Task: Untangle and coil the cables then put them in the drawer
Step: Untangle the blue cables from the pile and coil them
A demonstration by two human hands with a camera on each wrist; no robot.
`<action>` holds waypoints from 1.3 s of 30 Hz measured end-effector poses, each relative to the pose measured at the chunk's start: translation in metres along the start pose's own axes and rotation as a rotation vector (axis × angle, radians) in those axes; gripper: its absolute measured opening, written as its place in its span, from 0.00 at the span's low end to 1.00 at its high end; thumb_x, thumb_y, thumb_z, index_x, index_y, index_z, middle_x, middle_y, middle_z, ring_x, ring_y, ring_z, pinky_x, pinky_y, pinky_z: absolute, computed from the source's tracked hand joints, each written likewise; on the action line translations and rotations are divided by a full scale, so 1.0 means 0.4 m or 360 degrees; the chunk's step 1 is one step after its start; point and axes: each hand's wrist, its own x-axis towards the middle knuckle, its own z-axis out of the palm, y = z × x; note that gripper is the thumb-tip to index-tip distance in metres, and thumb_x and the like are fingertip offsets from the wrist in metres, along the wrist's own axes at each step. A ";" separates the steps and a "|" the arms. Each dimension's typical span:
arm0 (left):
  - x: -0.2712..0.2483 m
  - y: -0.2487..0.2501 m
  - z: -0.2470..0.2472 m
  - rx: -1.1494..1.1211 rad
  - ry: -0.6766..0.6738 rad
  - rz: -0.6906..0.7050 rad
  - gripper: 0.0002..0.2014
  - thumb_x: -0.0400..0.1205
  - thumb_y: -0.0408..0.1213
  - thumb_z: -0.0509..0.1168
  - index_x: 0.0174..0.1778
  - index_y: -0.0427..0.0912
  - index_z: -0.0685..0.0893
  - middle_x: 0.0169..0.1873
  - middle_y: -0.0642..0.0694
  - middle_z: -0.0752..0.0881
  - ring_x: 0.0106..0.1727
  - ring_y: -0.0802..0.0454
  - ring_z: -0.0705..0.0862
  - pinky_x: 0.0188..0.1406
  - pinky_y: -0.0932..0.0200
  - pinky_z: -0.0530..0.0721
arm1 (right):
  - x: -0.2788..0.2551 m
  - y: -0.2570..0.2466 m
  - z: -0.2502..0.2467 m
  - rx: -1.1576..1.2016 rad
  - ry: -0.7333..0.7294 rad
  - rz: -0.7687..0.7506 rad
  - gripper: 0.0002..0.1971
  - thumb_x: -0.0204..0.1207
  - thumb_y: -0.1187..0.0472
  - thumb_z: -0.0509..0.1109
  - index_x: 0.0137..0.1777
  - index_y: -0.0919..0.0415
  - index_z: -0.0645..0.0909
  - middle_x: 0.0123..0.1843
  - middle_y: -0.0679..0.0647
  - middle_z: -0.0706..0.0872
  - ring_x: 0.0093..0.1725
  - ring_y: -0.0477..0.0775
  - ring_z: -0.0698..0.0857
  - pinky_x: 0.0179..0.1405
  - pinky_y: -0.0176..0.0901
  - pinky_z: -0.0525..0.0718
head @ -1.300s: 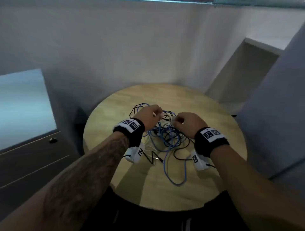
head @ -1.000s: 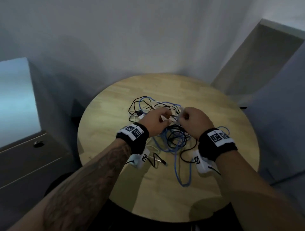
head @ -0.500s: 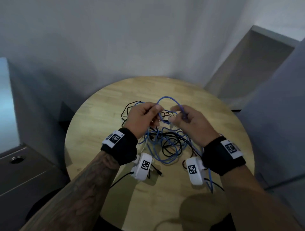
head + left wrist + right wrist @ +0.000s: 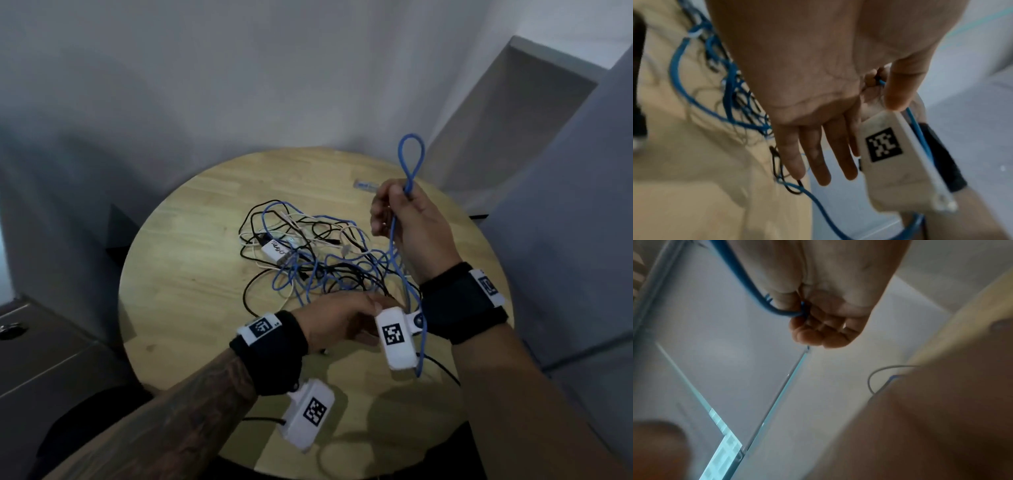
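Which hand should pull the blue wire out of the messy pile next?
Probably the right hand. It already grips the blue cable with a loop raised above the table. The left hand sits low by the tangle, pinching the same cable, better placed for holding things down.

I see the right hand (image 4: 409,219) raised over the far right, fingers curled, pinching a blue cable (image 4: 411,161). The left hand (image 4: 337,320) sits lower and nearer, thumb and forefinger pinching that cable, other fingers straight.
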 end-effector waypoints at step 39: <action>-0.045 0.107 -0.144 0.0522 0.0646 0.0619 0.03 0.85 0.28 0.63 0.49 0.38 0.81 0.25 0.51 0.78 0.26 0.55 0.75 0.32 0.59 0.78 | -0.004 -0.041 -0.016 0.0146 0.0116 0.0070 0.15 0.88 0.62 0.59 0.40 0.64 0.79 0.21 0.44 0.78 0.23 0.47 0.77 0.36 0.42 0.80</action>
